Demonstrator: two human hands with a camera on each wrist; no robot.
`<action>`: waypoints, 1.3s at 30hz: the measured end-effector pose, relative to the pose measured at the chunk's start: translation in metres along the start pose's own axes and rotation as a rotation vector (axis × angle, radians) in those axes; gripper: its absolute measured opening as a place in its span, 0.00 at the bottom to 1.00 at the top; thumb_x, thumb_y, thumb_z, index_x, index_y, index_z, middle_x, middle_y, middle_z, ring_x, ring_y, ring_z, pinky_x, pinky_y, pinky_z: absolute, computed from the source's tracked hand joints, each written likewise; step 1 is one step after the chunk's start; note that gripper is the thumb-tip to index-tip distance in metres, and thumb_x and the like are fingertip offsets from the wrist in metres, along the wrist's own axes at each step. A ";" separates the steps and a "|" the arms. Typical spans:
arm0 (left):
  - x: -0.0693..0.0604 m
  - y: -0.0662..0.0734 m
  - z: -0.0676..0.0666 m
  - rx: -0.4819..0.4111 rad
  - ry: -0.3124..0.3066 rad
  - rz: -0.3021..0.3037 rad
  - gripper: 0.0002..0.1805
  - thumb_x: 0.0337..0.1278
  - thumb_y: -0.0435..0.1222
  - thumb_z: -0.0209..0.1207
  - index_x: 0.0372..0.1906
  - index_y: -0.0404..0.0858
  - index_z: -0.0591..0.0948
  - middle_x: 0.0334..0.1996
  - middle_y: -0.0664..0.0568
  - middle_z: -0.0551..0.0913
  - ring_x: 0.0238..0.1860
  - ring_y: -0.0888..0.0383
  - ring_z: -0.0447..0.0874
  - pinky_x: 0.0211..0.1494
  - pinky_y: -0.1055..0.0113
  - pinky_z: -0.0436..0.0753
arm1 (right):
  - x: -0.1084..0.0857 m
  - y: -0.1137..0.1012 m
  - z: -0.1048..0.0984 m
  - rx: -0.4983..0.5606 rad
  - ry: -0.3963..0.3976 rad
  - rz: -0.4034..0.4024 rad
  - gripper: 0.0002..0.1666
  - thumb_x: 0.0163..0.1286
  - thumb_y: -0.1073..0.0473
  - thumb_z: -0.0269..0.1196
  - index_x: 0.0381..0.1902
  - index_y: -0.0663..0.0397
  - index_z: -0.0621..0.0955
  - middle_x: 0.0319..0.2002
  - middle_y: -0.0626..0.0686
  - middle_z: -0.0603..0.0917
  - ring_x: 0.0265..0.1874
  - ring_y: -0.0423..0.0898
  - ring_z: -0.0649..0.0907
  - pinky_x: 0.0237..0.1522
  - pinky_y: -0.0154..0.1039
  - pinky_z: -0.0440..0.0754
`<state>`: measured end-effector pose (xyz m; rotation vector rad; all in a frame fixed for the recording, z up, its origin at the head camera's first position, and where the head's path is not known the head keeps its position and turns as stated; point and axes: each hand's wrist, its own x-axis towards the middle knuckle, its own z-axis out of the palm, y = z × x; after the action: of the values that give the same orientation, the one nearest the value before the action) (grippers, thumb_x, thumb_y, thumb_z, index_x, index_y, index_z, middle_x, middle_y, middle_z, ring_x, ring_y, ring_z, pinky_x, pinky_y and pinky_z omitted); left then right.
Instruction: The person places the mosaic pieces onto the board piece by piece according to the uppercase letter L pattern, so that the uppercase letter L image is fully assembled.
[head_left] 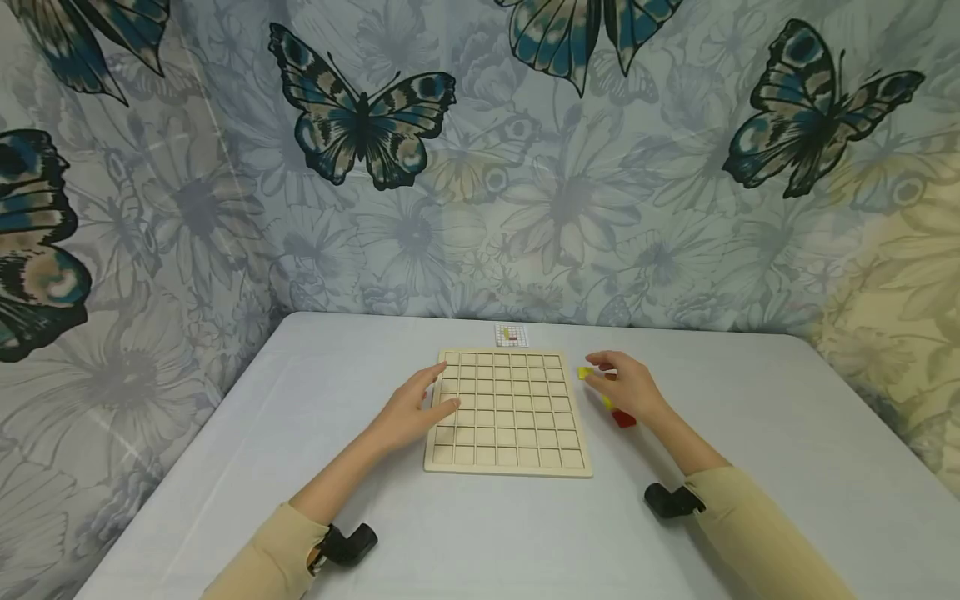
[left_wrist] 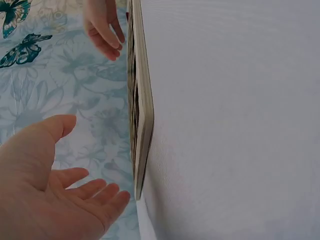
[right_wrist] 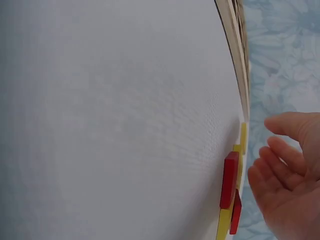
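A light wooden board (head_left: 507, 417) with a grid of square recesses lies flat on the table. My left hand (head_left: 408, 412) hovers at the board's left edge, thumb and fingers spread, holding nothing. Right of the board, my right hand (head_left: 630, 387) is over a small group of coloured pieces, its fingers loosely bent with nothing visible between them. A yellow piece (head_left: 584, 372) and a red piece (head_left: 624, 418) show beside that hand, which covers part of the group. In the right wrist view, a red block (right_wrist: 230, 180) stands out among yellow blocks (right_wrist: 224, 222), apart from the fingers.
Behind the board lies a small card (head_left: 512, 335) printed with a grid and coloured shapes. A white cloth (head_left: 510, 533) covers the table. Butterfly-patterned fabric (head_left: 562, 208) hangs behind the table and on its left. Black cameras (head_left: 348, 546) are strapped at both wrists.
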<state>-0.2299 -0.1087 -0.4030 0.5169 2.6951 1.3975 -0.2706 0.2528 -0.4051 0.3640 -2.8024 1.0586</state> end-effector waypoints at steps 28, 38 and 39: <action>-0.006 -0.013 0.005 0.216 -0.340 -0.016 0.60 0.56 0.60 0.61 0.77 0.31 0.42 0.77 0.37 0.35 0.76 0.42 0.31 0.74 0.45 0.44 | 0.017 0.014 -0.002 -0.065 -0.096 0.114 0.19 0.68 0.60 0.64 0.56 0.61 0.80 0.53 0.65 0.80 0.52 0.62 0.79 0.53 0.54 0.78; -0.008 -0.013 0.005 0.319 -0.375 0.025 0.63 0.51 0.60 0.66 0.76 0.29 0.43 0.77 0.37 0.32 0.77 0.45 0.29 0.75 0.48 0.36 | 0.016 0.017 -0.001 -0.067 -0.099 0.119 0.19 0.68 0.58 0.64 0.54 0.59 0.81 0.52 0.64 0.81 0.52 0.61 0.79 0.51 0.53 0.79; -0.009 -0.013 0.005 0.333 -0.380 0.030 0.63 0.51 0.60 0.65 0.76 0.29 0.43 0.76 0.37 0.32 0.77 0.45 0.28 0.75 0.49 0.34 | 0.016 0.017 -0.001 -0.068 -0.101 0.117 0.19 0.68 0.58 0.64 0.54 0.60 0.81 0.52 0.64 0.81 0.52 0.61 0.79 0.50 0.53 0.79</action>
<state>-0.2239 -0.1140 -0.4171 0.7587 2.6093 0.7540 -0.2906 0.2630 -0.4114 0.2552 -2.9734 0.9896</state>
